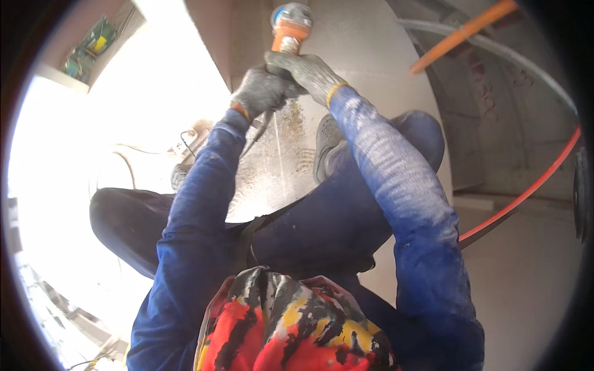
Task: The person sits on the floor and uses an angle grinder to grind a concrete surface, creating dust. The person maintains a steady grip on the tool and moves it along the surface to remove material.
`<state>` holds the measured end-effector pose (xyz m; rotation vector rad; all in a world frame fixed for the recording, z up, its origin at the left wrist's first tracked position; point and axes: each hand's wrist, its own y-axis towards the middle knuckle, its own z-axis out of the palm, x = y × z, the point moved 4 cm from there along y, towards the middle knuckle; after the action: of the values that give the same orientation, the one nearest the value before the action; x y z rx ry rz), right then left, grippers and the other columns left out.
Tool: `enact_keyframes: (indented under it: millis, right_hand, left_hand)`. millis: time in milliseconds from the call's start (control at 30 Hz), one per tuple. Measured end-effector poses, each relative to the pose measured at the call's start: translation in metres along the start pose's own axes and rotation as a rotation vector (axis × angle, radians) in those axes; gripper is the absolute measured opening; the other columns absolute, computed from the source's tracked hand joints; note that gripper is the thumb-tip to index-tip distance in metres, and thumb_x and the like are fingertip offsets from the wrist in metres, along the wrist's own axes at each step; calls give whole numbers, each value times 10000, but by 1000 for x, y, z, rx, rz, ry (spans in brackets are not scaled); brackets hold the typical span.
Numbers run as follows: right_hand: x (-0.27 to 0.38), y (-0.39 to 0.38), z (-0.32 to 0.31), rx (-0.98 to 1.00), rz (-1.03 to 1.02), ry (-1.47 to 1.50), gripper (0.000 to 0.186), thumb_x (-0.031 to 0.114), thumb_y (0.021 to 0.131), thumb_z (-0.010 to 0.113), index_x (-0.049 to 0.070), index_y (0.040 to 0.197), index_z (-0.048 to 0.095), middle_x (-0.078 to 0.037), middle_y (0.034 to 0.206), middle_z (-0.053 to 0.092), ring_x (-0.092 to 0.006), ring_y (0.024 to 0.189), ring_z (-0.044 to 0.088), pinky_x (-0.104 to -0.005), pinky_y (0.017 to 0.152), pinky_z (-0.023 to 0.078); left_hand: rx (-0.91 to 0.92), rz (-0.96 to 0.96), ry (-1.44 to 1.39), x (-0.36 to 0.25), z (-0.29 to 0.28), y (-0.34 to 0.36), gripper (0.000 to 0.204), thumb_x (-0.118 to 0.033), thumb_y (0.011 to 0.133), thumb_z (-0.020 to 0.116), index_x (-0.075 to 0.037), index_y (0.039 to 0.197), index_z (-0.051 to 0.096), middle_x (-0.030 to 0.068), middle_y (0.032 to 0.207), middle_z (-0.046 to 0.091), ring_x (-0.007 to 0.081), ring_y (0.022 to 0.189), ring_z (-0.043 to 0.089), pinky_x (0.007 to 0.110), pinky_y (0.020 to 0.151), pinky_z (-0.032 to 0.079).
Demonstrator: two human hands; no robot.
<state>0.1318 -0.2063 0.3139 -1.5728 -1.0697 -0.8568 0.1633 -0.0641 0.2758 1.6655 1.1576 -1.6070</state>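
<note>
My right hand (309,75), in a grey knit glove with a yellow cuff, is closed on the body of an orange angle grinder (288,29), whose round silver-and-blue head points away from me at the top of the view. Just left of it, my left hand (258,91), in a darker grey glove, is also closed on the grinder, lower along its body. A grey cord (263,130) hangs below my left hand. Beneath the tool is a pale, marked work surface (281,170), with my bent legs and shoes (328,148) around it.
An orange pipe (464,34) and a grey hose (520,62) cross the upper right, and a red hose (520,198) curves along the right. Green items (90,49) lie on a ledge at upper left. A small fitting with cables (189,141) sits beyond my left arm, in glare.
</note>
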Motion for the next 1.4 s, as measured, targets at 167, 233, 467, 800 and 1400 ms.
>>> enact_keyframes:
  millis: [167, 233, 467, 800, 1400]
  right_hand:
    - [21, 46, 24, 33, -91, 187, 899, 650, 800, 846, -51, 1329, 656, -178, 1161, 716, -256, 1028, 737, -356, 894, 612]
    - [22, 60, 30, 65, -65, 253, 977, 676, 836, 816, -62, 1424, 563, -191, 1263, 659, -274, 1159, 703, -365, 972, 602]
    - [6, 113, 54, -89, -35, 813, 729, 487, 918, 847, -30, 1362, 588, -135, 1229, 644, -237, 1076, 698, -360, 933, 610]
    - [-118, 102, 86, -387, 440, 677, 594, 290, 782, 905, -6, 1242, 673, -110, 1128, 679, -233, 996, 689, -396, 844, 593]
    - [-245, 69, 118, -155, 478, 19, 496, 243, 789, 910, -2, 1165, 699, -62, 1028, 717, -184, 830, 698, -358, 756, 582]
  left_hand:
    - [29, -63, 277, -37, -41, 6, 204, -77, 806, 807, 0, 953, 687, 36, 728, 678, 105, 572, 634, 260, 485, 512]
    - [16, -112, 412, -50, -51, 14, 253, -87, 796, 818, 4, 987, 679, 37, 730, 673, 106, 572, 638, 258, 474, 515]
    - [302, -95, 705, -71, -86, 73, 386, -108, 779, 841, 3, 1121, 700, 50, 739, 724, 108, 527, 626, 276, 448, 516]
    - [336, -392, 176, 118, -40, 62, 389, -177, 854, 801, 25, 1164, 680, 90, 841, 745, 173, 705, 714, 361, 634, 592]
    - [294, -651, -383, 271, 34, -35, 473, -184, 813, 929, -38, 1201, 701, 69, 953, 772, 137, 839, 722, 350, 687, 603]
